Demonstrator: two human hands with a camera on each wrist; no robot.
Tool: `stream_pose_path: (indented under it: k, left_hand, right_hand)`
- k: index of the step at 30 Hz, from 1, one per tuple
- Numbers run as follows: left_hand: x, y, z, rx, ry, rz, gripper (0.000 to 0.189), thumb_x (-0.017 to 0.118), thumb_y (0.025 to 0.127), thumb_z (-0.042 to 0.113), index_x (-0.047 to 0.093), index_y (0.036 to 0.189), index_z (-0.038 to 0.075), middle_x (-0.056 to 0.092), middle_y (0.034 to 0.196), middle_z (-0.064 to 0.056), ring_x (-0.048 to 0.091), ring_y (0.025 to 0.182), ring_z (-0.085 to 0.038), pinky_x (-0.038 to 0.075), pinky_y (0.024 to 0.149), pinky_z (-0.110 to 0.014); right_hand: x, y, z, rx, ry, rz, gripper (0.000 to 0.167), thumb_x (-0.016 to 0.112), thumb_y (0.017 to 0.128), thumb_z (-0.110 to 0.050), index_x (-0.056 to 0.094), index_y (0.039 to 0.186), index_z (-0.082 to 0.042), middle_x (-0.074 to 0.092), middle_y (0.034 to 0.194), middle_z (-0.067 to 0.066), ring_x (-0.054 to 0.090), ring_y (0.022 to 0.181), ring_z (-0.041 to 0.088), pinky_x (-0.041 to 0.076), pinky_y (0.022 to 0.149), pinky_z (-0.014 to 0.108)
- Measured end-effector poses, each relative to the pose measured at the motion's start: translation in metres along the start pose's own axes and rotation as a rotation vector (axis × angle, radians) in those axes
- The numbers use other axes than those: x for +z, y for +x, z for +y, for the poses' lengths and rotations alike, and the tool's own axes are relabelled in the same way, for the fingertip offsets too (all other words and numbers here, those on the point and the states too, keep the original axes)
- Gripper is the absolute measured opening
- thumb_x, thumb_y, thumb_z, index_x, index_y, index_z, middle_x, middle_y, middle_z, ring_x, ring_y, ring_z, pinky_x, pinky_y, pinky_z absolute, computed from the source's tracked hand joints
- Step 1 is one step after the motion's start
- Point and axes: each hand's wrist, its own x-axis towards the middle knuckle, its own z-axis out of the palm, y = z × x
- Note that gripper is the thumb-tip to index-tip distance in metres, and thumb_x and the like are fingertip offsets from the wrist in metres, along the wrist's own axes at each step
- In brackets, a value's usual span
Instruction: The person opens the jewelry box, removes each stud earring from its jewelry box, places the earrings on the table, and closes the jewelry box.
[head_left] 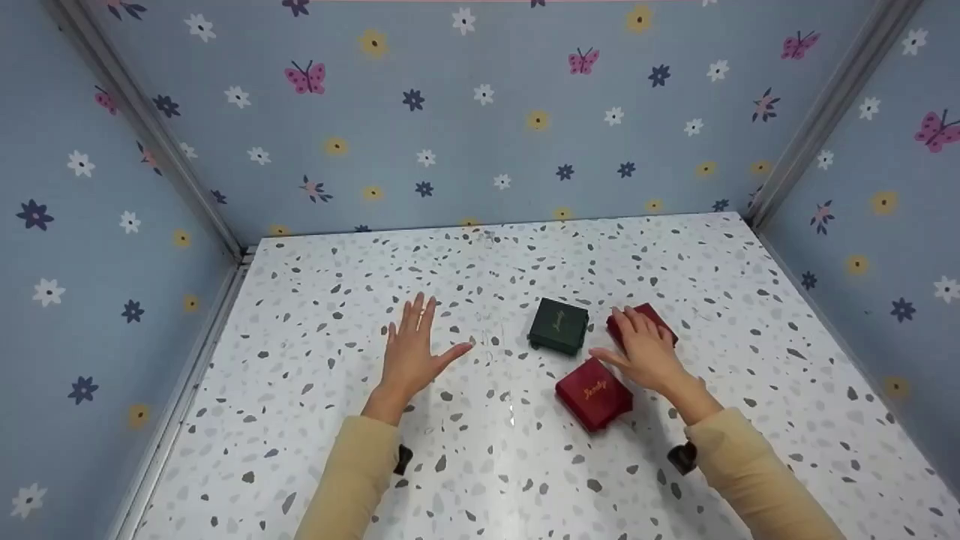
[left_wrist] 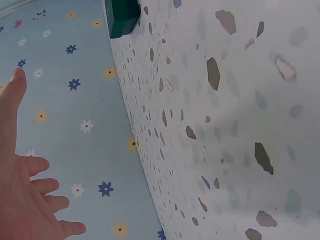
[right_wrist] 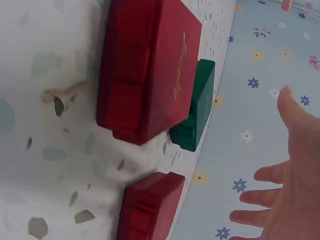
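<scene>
My left hand (head_left: 411, 358) hovers over the left part of the table, palm down, its fingers straight and thumb spread, holding nothing. To the right, my right hand (head_left: 646, 352) hangs with extended fingers over a red gift box (head_left: 660, 322), overlapping it in the head view. The right wrist view shows that hand (right_wrist: 295, 190) apart from the boxes. A second red gift box (head_left: 594, 394), with gold lettering on its lid and a ribbon bow on its side (right_wrist: 131, 65), sits nearer me, below the right thumb. Left of the right hand lies a dark green gift box (head_left: 559, 325), also gold-lettered.
The boxes stand close together on a white speckled tabletop (head_left: 315, 300). Blue flowered panels (head_left: 480, 135) enclose the back and both sides, with metal posts (head_left: 150, 127) at the corners. Dark wrist devices (head_left: 683, 457) show beside the sleeves.
</scene>
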Motion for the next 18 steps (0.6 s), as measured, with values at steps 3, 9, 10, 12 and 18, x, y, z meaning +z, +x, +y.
stream_pose_path:
  k: [3,9,10,12,18]
  left_hand:
    - [0.004,-0.004,0.002,0.020,-0.042,0.029,0.093,0.048,0.074,0.067,0.021,0.141,0.008,0.015,0.146,-0.010,0.009,0.132,-0.027,0.011,0.102,-0.053]
    - [0.015,-0.014,0.006,0.055,-0.121,0.072,0.086,0.053,0.076,0.059,0.025,0.139,0.008,0.023,0.142,-0.013,0.019,0.130,-0.028,0.014,0.102,-0.050]
    - [0.017,-0.015,0.006,0.062,-0.137,0.078,0.084,0.055,0.077,0.056,0.026,0.139,0.008,0.025,0.141,-0.014,0.022,0.129,-0.028,0.015,0.102,-0.050]
    - [0.021,-0.018,0.007,0.076,-0.173,0.089,0.080,0.059,0.078,0.049,0.029,0.138,0.006,0.028,0.139,-0.016,0.026,0.127,-0.029,0.016,0.102,-0.050]
    - [0.032,-0.028,0.012,0.105,-0.221,0.088,0.068,0.064,0.079,0.033,0.035,0.133,0.002,0.035,0.132,-0.017,0.036,0.119,-0.033,0.025,0.099,-0.049]
  right_hand:
    - [0.005,-0.005,-0.004,0.012,0.021,0.003,0.088,0.049,0.078,-0.061,0.024,0.138,-0.001,0.025,0.138,0.024,0.023,0.124,0.041,0.016,0.094,0.062]
    - [0.015,-0.015,-0.011,0.036,0.060,-0.002,0.088,0.060,0.075,-0.052,0.026,0.137,0.000,0.030,0.135,0.024,0.028,0.121,0.042,0.021,0.091,0.065]
    - [0.016,-0.016,-0.012,0.039,0.069,-0.008,0.088,0.061,0.075,-0.051,0.025,0.137,0.000,0.030,0.134,0.025,0.029,0.120,0.042,0.021,0.090,0.065]
    - [0.020,-0.019,-0.013,0.038,0.074,-0.020,0.090,0.061,0.074,-0.053,0.025,0.137,0.000,0.031,0.134,0.025,0.030,0.120,0.041,0.021,0.090,0.065]
    - [0.029,-0.026,-0.018,0.010,0.082,-0.049,0.092,0.061,0.072,-0.055,0.028,0.135,0.003,0.034,0.131,0.026,0.032,0.118,0.042,0.024,0.093,0.060]
